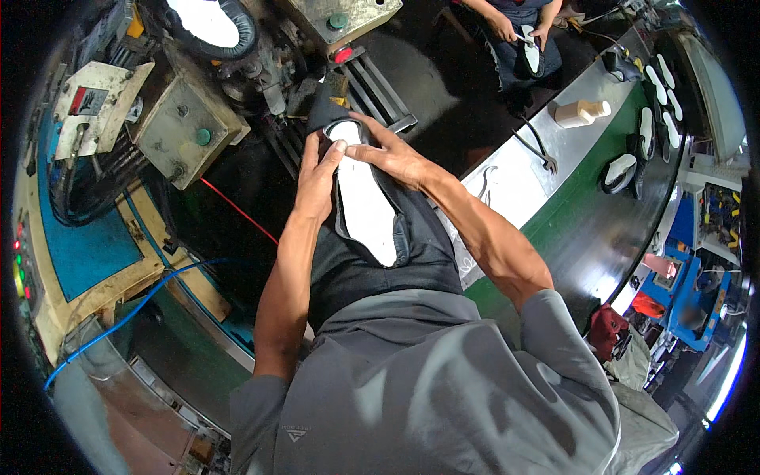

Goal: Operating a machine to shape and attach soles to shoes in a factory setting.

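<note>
A black shoe upper with a white insole board (362,198) on its upturned underside lies along my lap, its far end pointing away from me. At that far end, my left hand (318,178) wraps the left edge with its thumb on the white board. From the other side my right hand (393,158) grips the same end, its thumb meeting the left thumb and its fingers curled over the black rim. The fingertips under the rim are partly hidden. The near end of the upper rests against my dark trousers.
Machinery with a metal control box (186,127) stands at left; another shoe (207,24) sits on it. To the right runs a green conveyor (570,206) with shoes, white insole boards and a bottle (582,113) near its metal edge. A co-worker's hands (518,32) hold a shoe ahead.
</note>
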Demonstrator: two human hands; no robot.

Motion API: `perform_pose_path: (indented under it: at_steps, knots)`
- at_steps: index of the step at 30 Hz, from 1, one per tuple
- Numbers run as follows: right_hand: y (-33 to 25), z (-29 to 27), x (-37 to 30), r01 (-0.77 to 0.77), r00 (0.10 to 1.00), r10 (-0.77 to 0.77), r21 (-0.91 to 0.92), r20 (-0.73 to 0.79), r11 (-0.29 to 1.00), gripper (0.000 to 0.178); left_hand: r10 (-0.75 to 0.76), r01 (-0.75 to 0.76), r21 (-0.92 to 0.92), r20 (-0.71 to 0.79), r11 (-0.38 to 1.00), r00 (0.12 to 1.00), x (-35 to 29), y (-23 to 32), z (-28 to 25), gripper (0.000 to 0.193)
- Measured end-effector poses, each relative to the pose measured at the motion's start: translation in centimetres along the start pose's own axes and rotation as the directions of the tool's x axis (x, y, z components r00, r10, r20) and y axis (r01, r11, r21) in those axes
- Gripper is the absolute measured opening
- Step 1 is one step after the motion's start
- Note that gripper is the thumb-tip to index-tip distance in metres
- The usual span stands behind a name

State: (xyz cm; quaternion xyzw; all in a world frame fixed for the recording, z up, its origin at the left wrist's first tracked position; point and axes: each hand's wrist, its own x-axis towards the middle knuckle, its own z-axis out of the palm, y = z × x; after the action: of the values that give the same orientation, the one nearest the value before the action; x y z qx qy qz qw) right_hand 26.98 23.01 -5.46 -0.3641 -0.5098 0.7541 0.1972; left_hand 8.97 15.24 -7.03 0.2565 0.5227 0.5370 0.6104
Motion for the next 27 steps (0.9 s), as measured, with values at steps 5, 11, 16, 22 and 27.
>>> perform_pose_path:
  at_steps: [5,11,16,22,27]
  knots:
    - [0.0,0.5,-2.7,-0.003,1.000,-0.002,-0.198,-0.022,0.980,0.113,-0.124,0.127,-0.117,0.036,0.985,0.992,-0.3,0.9,0.9,0.067]
    - [2.7,1.5,-11.0,-0.117,0.974,0.052,-0.293,-0.220,0.949,0.085,-0.073,0.060,0.191,0.064,0.980,0.995,-5.4,-0.4,0.9,0.080]
    - [2.0,0.9,-13.1,-0.128,0.988,0.099,-0.263,-0.121,0.956,0.081,-0.200,0.184,0.102,0.182,0.978,0.963,-10.0,-2.2,-1.4,0.081]
    - [-2.4,6.0,-14.8,0.129,0.982,-0.158,-0.974,0.100,0.187,0.099,-0.234,0.287,-0.209,0.246,0.935,0.941,-10.4,0.0,0.5,0.068]
    - [-2.0,4.9,-13.5,0.120,0.980,-0.184,-0.965,0.077,0.232,0.085,-0.170,0.168,-0.026,-0.097,0.985,0.981,-6.9,1.9,0.4,0.082]
